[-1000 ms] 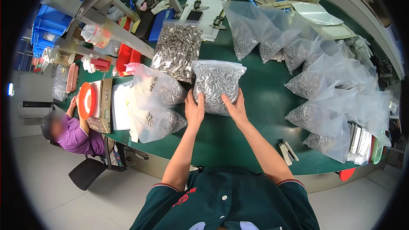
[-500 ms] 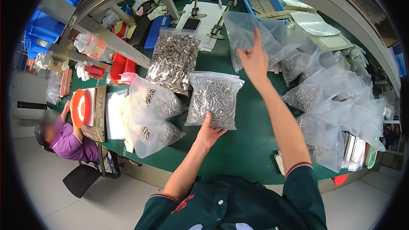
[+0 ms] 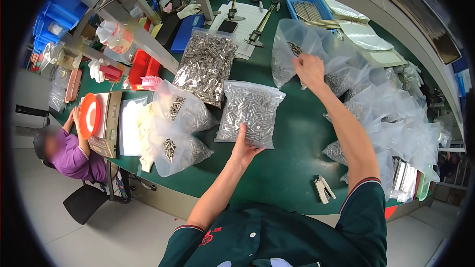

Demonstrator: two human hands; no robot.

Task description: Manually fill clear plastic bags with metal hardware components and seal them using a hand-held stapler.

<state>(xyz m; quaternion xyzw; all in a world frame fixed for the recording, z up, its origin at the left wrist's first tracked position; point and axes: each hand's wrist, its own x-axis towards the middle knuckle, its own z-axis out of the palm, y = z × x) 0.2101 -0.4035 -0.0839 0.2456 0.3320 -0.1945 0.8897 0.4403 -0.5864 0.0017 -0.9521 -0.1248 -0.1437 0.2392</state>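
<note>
A clear zip bag (image 3: 251,109) full of small metal pins or sleeves lies in front of me. My left hand (image 3: 243,149) grips its near edge, thumb on top and fingers partly hidden beneath. Farther right, my right hand (image 3: 310,71) is at the open mouth of a frosted plastic bag (image 3: 283,64) with metal parts in it. Its fingers are curled together; whatever they hold, if anything, is hidden. A larger clear bag of metal sleeves (image 3: 207,66) lies just beyond the zip bag, to its left.
Two open frosted bags (image 3: 168,126) stand left of the zip bag. More frosted bags (image 3: 391,118) crowd the right side. A stapler (image 3: 324,189) lies near the front edge. Calipers (image 3: 256,34) and a blue basket (image 3: 302,0) are at the back. A person in purple sits by a scale (image 3: 106,128).
My right hand has come down from above the frosted bag to its mouth, and its raised index finger has curled in. The left hand keeps its grip on the zip bag.
</note>
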